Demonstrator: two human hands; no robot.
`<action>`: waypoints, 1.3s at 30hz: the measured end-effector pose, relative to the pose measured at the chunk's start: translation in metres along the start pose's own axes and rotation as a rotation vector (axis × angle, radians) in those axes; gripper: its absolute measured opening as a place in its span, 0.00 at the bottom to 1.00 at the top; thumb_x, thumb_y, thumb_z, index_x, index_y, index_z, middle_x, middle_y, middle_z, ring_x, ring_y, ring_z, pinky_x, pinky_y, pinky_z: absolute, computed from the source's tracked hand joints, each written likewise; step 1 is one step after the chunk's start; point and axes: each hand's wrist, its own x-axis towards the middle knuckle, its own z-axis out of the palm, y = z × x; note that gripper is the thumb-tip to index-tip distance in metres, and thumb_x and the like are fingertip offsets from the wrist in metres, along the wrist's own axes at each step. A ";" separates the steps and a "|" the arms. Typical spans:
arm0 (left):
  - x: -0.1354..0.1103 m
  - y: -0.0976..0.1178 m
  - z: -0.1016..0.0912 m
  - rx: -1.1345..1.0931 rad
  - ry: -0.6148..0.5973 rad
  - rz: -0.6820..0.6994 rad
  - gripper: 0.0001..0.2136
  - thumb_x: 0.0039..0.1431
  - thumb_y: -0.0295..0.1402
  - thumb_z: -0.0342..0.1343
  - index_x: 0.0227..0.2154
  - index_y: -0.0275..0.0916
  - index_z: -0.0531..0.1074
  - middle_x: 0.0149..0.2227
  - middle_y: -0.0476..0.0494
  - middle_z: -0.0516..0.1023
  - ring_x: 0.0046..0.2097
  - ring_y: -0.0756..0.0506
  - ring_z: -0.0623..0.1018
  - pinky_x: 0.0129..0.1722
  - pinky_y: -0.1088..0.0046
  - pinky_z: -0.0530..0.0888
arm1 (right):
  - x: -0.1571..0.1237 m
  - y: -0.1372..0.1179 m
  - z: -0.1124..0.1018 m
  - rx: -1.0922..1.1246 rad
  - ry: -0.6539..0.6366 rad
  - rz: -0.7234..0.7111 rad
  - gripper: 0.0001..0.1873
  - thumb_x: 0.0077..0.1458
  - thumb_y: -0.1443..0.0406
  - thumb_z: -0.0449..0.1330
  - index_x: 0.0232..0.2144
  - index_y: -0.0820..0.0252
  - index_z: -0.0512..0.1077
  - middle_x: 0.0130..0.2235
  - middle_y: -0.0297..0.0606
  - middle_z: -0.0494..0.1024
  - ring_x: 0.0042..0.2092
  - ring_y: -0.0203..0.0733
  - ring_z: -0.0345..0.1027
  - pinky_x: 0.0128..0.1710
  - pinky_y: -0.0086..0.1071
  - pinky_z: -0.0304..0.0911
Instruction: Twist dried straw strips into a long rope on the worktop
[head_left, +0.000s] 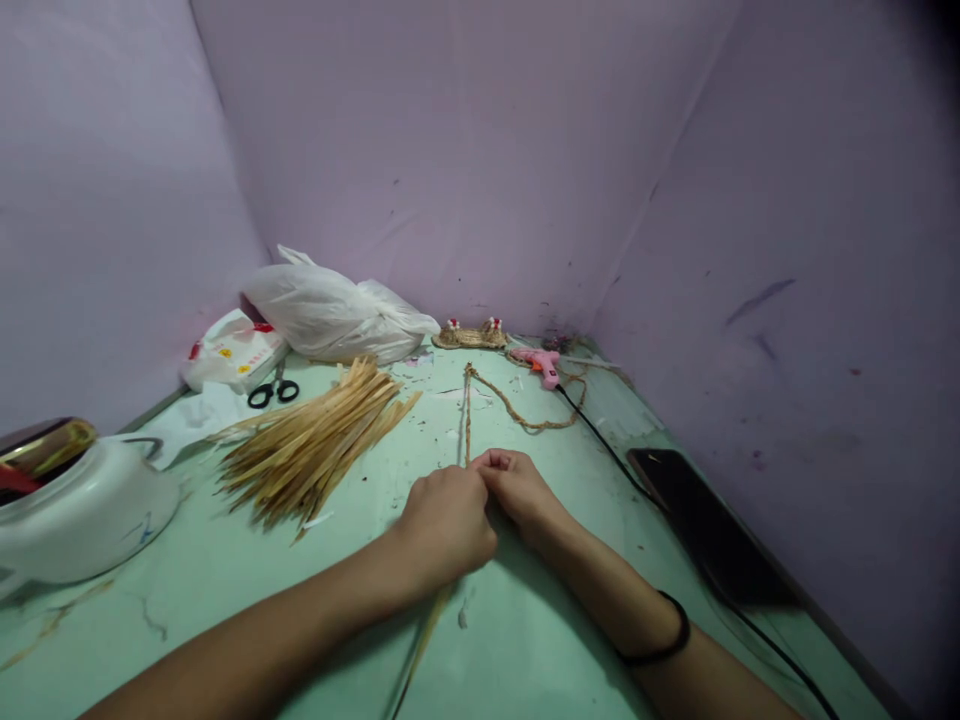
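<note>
My left hand and my right hand meet at the middle of the pale green table, both closed. Between them they pinch a thin braided straw cord that runs away from me toward the wall, then loops right toward the glue gun. Loose straw strands trail from under my left hand toward the near edge. A black band sits on my right wrist.
A heap of straw strips lies left of my hands. Black scissors, white plastic bags and a white pot sit further left. A pink glue gun, its black cable, small woven pieces and a dark phone lie right.
</note>
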 end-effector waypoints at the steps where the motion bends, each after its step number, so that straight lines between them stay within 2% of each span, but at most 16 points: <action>1: -0.001 0.001 0.001 0.007 0.000 0.013 0.11 0.42 0.28 0.48 0.27 0.35 0.74 0.27 0.37 0.74 0.31 0.42 0.74 0.28 0.71 0.65 | 0.000 0.000 0.000 0.013 -0.002 0.018 0.01 0.33 0.71 0.53 0.16 0.63 0.64 0.14 0.28 0.63 0.18 0.28 0.52 0.18 0.24 0.46; 5: 0.012 -0.013 -0.014 -0.190 -0.064 0.041 0.10 0.44 0.34 0.49 0.20 0.33 0.72 0.19 0.42 0.71 0.24 0.46 0.72 0.23 0.74 0.63 | 0.000 -0.004 -0.003 0.087 -0.060 0.029 0.01 0.34 0.70 0.54 0.16 0.63 0.63 0.13 0.27 0.60 0.17 0.27 0.50 0.17 0.24 0.44; 6: 0.018 -0.019 -0.020 -0.293 -0.078 -0.008 0.13 0.46 0.37 0.49 0.18 0.33 0.71 0.16 0.44 0.69 0.20 0.48 0.69 0.21 0.75 0.62 | 0.000 -0.005 -0.005 0.095 -0.081 0.027 0.03 0.35 0.69 0.55 0.16 0.62 0.62 0.13 0.26 0.59 0.16 0.26 0.48 0.16 0.24 0.42; 8: 0.028 -0.032 -0.029 -0.573 -0.091 -0.190 0.14 0.48 0.39 0.48 0.22 0.32 0.71 0.14 0.47 0.67 0.15 0.52 0.64 0.17 0.77 0.59 | -0.001 -0.007 -0.007 0.087 -0.119 0.038 0.05 0.37 0.67 0.56 0.16 0.62 0.62 0.12 0.24 0.56 0.14 0.25 0.42 0.14 0.24 0.37; 10: 0.035 -0.040 -0.031 -0.900 -0.212 -0.290 0.11 0.47 0.35 0.50 0.25 0.30 0.70 0.17 0.48 0.69 0.14 0.55 0.62 0.14 0.79 0.57 | -0.001 -0.008 -0.009 0.073 -0.143 0.044 0.07 0.39 0.65 0.56 0.16 0.62 0.62 0.11 0.24 0.55 0.13 0.24 0.39 0.14 0.25 0.33; 12: 0.040 -0.045 -0.025 -1.163 -0.404 -0.283 0.07 0.44 0.29 0.52 0.24 0.29 0.70 0.19 0.46 0.70 0.15 0.57 0.64 0.14 0.82 0.59 | -0.001 -0.009 -0.009 0.075 -0.159 0.022 0.07 0.39 0.64 0.56 0.17 0.63 0.63 0.13 0.26 0.60 0.14 0.24 0.43 0.14 0.24 0.35; 14: 0.044 -0.047 -0.015 -1.288 -0.523 -0.259 0.05 0.42 0.26 0.52 0.21 0.28 0.70 0.18 0.46 0.69 0.17 0.56 0.66 0.15 0.84 0.61 | 0.000 -0.009 -0.009 0.068 -0.167 -0.019 0.06 0.39 0.65 0.57 0.18 0.63 0.64 0.16 0.29 0.65 0.16 0.25 0.49 0.15 0.23 0.40; 15: 0.045 -0.048 -0.010 -1.304 -0.531 -0.263 0.04 0.41 0.25 0.52 0.20 0.28 0.70 0.17 0.46 0.69 0.17 0.56 0.67 0.15 0.84 0.62 | 0.001 -0.010 -0.010 0.054 -0.170 -0.039 0.05 0.38 0.66 0.57 0.19 0.64 0.64 0.17 0.30 0.67 0.17 0.26 0.52 0.16 0.23 0.42; 18: 0.048 -0.049 -0.001 -1.263 -0.449 -0.293 0.03 0.38 0.24 0.52 0.15 0.29 0.68 0.14 0.48 0.66 0.15 0.55 0.65 0.13 0.82 0.61 | 0.005 -0.011 -0.014 -0.034 -0.198 -0.094 0.03 0.37 0.70 0.56 0.19 0.64 0.63 0.17 0.30 0.66 0.19 0.27 0.56 0.20 0.23 0.48; 22: 0.050 -0.048 -0.001 -1.176 -0.413 -0.284 0.04 0.37 0.25 0.51 0.13 0.31 0.66 0.12 0.50 0.64 0.13 0.55 0.62 0.10 0.82 0.57 | 0.010 -0.008 -0.020 -0.199 -0.276 -0.239 0.01 0.39 0.71 0.54 0.21 0.63 0.64 0.19 0.31 0.68 0.23 0.30 0.59 0.24 0.24 0.53; 24: 0.049 -0.046 -0.003 -1.114 -0.394 -0.280 0.03 0.36 0.25 0.51 0.13 0.32 0.66 0.11 0.52 0.62 0.12 0.56 0.60 0.10 0.82 0.54 | 0.011 -0.006 -0.023 -0.339 -0.270 -0.331 0.02 0.41 0.70 0.53 0.23 0.63 0.65 0.21 0.33 0.70 0.24 0.31 0.61 0.25 0.25 0.54; 27: 0.045 -0.040 -0.005 -0.937 -0.326 -0.297 0.03 0.35 0.26 0.51 0.12 0.34 0.64 0.08 0.53 0.59 0.11 0.56 0.57 0.10 0.81 0.50 | 0.006 -0.007 -0.025 -0.630 -0.170 -0.423 0.06 0.43 0.68 0.52 0.23 0.63 0.69 0.22 0.34 0.72 0.25 0.32 0.60 0.24 0.25 0.52; 31: 0.041 -0.032 -0.004 -0.842 -0.273 -0.309 0.07 0.35 0.28 0.51 0.10 0.36 0.60 0.06 0.54 0.55 0.10 0.56 0.54 0.10 0.80 0.50 | -0.010 -0.018 -0.022 -0.913 0.026 -0.353 0.08 0.42 0.65 0.54 0.20 0.62 0.72 0.20 0.36 0.72 0.22 0.33 0.58 0.21 0.26 0.46; 33: 0.041 -0.032 -0.001 -0.858 -0.285 -0.338 0.08 0.36 0.29 0.51 0.09 0.36 0.59 0.06 0.54 0.55 0.10 0.56 0.54 0.11 0.79 0.50 | -0.020 -0.023 -0.016 -0.975 0.060 -0.320 0.09 0.43 0.65 0.53 0.20 0.62 0.72 0.20 0.37 0.73 0.21 0.33 0.59 0.20 0.26 0.44; 36: 0.043 -0.035 0.002 -0.940 -0.317 -0.371 0.07 0.35 0.30 0.51 0.10 0.35 0.61 0.07 0.53 0.57 0.11 0.56 0.55 0.11 0.79 0.49 | -0.033 -0.023 -0.005 -1.073 0.078 -0.382 0.09 0.43 0.66 0.52 0.21 0.61 0.72 0.22 0.39 0.75 0.22 0.34 0.61 0.21 0.27 0.42; 39: 0.044 -0.041 0.002 -1.025 -0.331 -0.310 0.04 0.33 0.28 0.52 0.11 0.34 0.63 0.09 0.52 0.60 0.12 0.56 0.57 0.11 0.80 0.50 | -0.041 -0.018 0.004 -1.130 0.061 -0.453 0.09 0.43 0.68 0.52 0.21 0.61 0.72 0.23 0.40 0.75 0.23 0.35 0.62 0.21 0.28 0.42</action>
